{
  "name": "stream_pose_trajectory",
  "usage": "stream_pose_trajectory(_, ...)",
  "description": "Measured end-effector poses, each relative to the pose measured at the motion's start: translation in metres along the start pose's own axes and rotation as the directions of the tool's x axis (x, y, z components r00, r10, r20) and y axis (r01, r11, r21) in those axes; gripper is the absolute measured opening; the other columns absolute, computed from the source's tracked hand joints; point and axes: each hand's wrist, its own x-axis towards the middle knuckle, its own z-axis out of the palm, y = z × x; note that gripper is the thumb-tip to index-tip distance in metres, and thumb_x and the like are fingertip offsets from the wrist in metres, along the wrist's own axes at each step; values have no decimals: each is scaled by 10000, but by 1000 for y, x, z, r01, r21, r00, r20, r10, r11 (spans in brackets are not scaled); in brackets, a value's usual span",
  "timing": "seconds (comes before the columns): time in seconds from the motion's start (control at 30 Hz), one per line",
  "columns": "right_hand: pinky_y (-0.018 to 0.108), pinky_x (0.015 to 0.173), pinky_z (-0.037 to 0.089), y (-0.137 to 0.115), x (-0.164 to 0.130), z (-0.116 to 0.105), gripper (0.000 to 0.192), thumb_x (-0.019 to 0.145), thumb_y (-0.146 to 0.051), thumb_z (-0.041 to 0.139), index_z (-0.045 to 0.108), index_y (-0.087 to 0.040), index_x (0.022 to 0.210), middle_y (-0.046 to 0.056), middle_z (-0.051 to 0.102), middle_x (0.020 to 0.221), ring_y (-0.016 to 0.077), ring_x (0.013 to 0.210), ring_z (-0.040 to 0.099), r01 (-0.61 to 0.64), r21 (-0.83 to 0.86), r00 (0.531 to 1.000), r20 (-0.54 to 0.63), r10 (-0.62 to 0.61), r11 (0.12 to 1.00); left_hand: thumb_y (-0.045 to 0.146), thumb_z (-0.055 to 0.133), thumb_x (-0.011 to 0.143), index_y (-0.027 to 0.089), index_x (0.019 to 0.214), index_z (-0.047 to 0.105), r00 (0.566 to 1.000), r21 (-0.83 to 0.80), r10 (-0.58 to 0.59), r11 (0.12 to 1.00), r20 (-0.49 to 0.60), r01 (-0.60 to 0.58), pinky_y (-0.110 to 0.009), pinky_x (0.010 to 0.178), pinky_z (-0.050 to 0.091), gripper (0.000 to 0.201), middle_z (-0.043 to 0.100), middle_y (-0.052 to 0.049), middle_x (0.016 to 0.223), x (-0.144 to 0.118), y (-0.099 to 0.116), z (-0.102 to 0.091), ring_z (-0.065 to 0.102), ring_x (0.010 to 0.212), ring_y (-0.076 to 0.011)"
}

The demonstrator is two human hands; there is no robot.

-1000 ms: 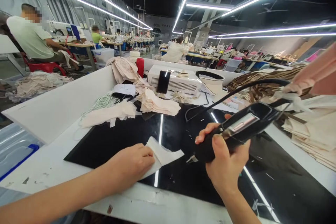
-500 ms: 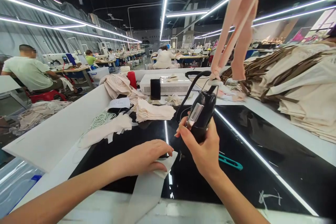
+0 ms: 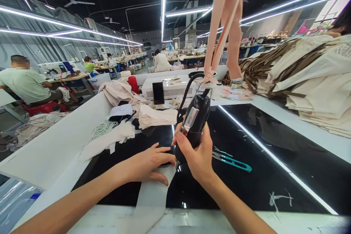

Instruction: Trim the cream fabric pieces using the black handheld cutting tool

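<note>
My right hand is wrapped round a black corded electric fabric cutter with a silver lever on its side. The tool hangs from knotted pink cloth straps and tilts down to the left; its lower end is partly behind my fingers. My left hand lies flat with fingers apart on a thin white strip of fabric, which runs off the front edge of the black board. The tool's lower end is beside the strip's right edge, near my left fingertips; whether they touch I cannot tell.
Teal thread snips lie right of my right hand. Folded cream pieces, a phone and a white box stand behind. A big stack of cream garments fills the right. A white side panel borders the left.
My right hand and the cutter have moved left and slightly down, closer to my left hand. The left fingers are more spread on the strip. The camera view has shifted a little.
</note>
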Motion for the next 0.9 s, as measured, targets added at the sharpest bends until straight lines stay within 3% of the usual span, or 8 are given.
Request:
stream_pose_trajectory(0.23,329,646,565,7,-4,8,276,840,-368,753,538,-262,978,-41,656,806,151,667,625,-20,13,1000,7,20,1000,312,829,920,246,1354,614,1000,45,12,999,-7,-11,-632,1297,190,489,683,-84,1400,-5,-3,2,364,1569,-296)
stream_pose_trajectory(0.5,320,636,550,13,-9,15,311,838,-377,772,548,-263,1022,-35,645,811,154,669,607,-14,36,999,35,13,999,262,800,941,225,1349,620,998,94,59,994,-19,-57,-620,1272,278,447,645,-118,1449,-5,-6,4,426,1525,-311)
stream_pose_trajectory(0.7,317,636,534,16,-12,20,279,843,-354,760,545,-275,1001,-30,643,808,159,683,589,-16,62,997,72,12,998,296,819,927,251,1369,630,1000,70,-7,998,29,5,-568,1242,367,482,589,-106,1523,-4,-2,-1,415,1530,-329)
stream_pose_trajectory(0.9,331,640,546,13,-10,17,287,844,-363,764,559,-278,1027,-30,649,817,164,681,603,-23,73,997,69,18,997,292,842,905,272,1370,638,1000,23,-12,1000,9,12,-600,1273,285,508,616,-84,1496,-3,-3,0,419,1526,-339)
